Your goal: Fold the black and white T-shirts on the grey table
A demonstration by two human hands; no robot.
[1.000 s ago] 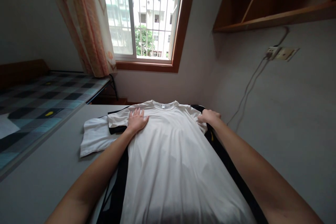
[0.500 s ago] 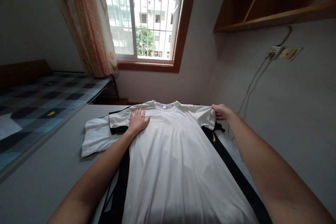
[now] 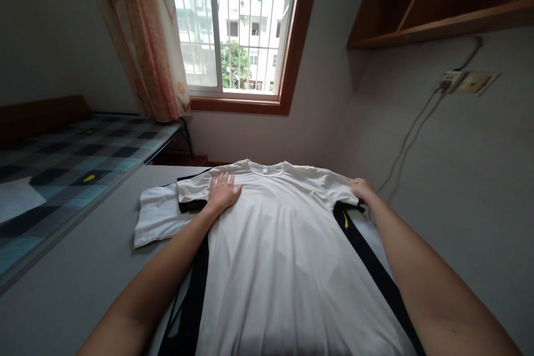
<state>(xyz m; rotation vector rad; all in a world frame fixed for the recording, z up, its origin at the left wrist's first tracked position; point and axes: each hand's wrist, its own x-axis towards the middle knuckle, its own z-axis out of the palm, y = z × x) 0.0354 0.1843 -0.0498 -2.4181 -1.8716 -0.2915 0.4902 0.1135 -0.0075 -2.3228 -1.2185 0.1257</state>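
A cream short-sleeved T-shirt [image 3: 271, 245] lies spread out, its collar toward the window. My left hand [image 3: 223, 190] rests flat on its left shoulder area, fingers spread. At the far right, my right hand [image 3: 362, 189] grips the end of the right sleeve, which is stretched outward. Beneath lies a black garment [image 3: 375, 267] with a small yellow mark, showing along both sides. A white garment [image 3: 158, 214] sticks out from under them on the left.
The clothes lie on a pale table [image 3: 95, 272]. To the left stands a bed [image 3: 125, 139] with a checked cover. A curtain [image 3: 154, 39] hangs beside the barred window. On the right wall are a wooden shelf [image 3: 442, 22] and a socket with a cable [image 3: 406, 133].
My right hand has moved outward to the right, drawing the sleeve out straighter and covering more of the black garment. My left hand stays in place on the T-shirt.
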